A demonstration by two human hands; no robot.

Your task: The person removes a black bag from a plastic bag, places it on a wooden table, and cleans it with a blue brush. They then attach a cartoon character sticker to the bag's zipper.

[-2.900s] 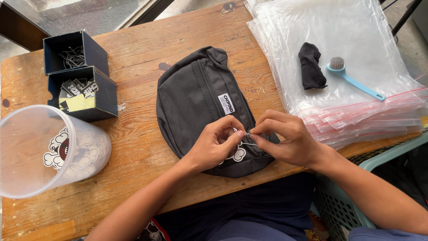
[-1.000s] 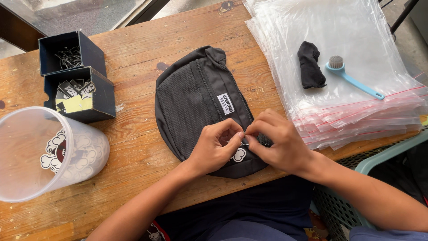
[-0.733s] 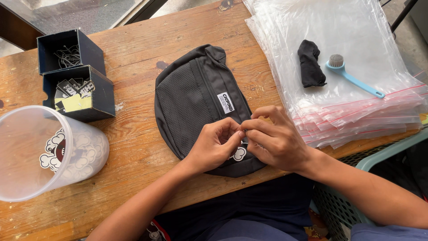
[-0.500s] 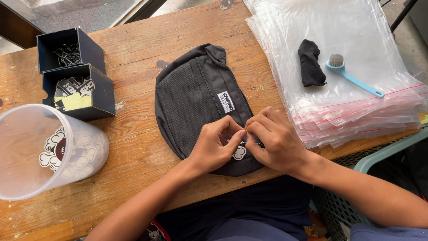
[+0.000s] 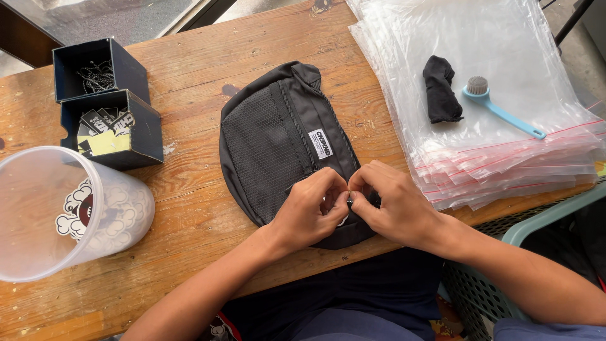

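**Both hands pinched at near edge of black pouch**

Left hand (image 5: 310,211) and right hand (image 5: 392,205) met fingertip to fingertip over the near right edge of a black pouch (image 5: 278,142) that lay flat on the wooden table (image 5: 189,208). Both hands were curled tight, thumbs and forefingers pressed narrow on a small dark piece at the pouch edge; the piece itself was too hidden to identify. A bit of white showed just under the fingers, unclear what.

Just beyond the grip, on the pouch front, sat a small white rectangular label (image 5: 320,143) with dark print, tilted, beside a zip line. Left of that, a mesh panel covered the pouch face.

Far right of the grip: a stack of clear zip bags (image 5: 505,158) with red seal strips, overhanging the table edge. On the stack lay 1 rolled black cloth (image 5: 440,88) and, just beside it, 1 light-blue brush (image 5: 499,110) with a round bristle head.

Far left of the grip: 2 dark open boxes, touching. The farther box (image 5: 123,60) held thin chains. The nearer box (image 5: 148,129) held black-and-white tags and a yellow slip. Nearer still, a translucent plastic tub (image 5: 126,215) lay tilted, with a cartoon-figure sticker (image 5: 76,215) in white, black and red on its side.

Below right of the grip, a teal basket (image 5: 505,278) stood off the table.
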